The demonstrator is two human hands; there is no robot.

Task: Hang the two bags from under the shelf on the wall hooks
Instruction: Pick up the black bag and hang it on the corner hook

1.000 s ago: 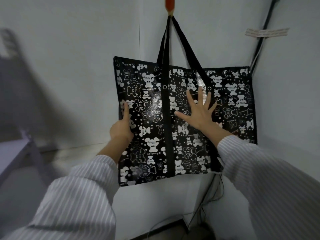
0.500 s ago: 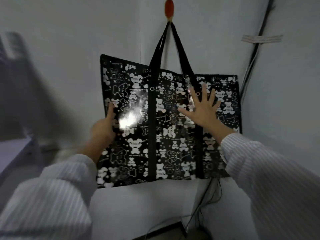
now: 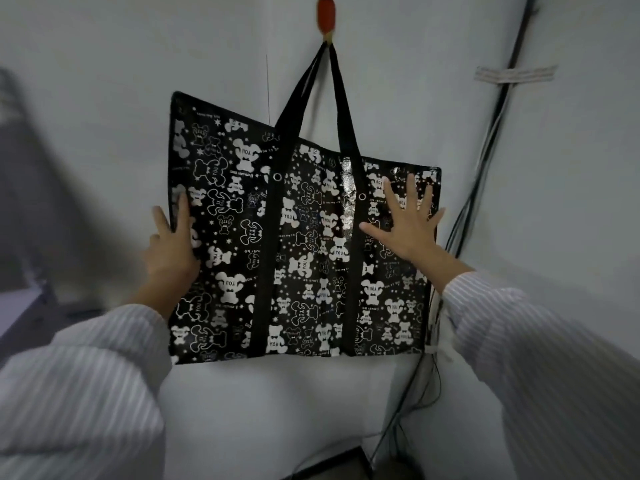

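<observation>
A flat black bag (image 3: 301, 244) printed with white bears hangs by its two black straps from a red wall hook (image 3: 326, 13) near the room's corner. Its upper left corner stands higher than the right one. My left hand (image 3: 171, 244) rests on the bag's left edge with straight fingers, the thumb out to the side. My right hand (image 3: 408, 223) lies flat on the bag's upper right part, fingers spread wide. Only this one bag is in view.
Black cables (image 3: 485, 161) run down the wall corner right of the bag, with a taped label (image 3: 516, 73) beside them. A dark object (image 3: 332, 465) sits on the floor below. At far left, blurred, is a grey piece of furniture (image 3: 20, 296).
My right hand slid from the bag's middle to its upper right part. My left hand moved to the left edge, and the bag spread wider and flatter against the wall.
</observation>
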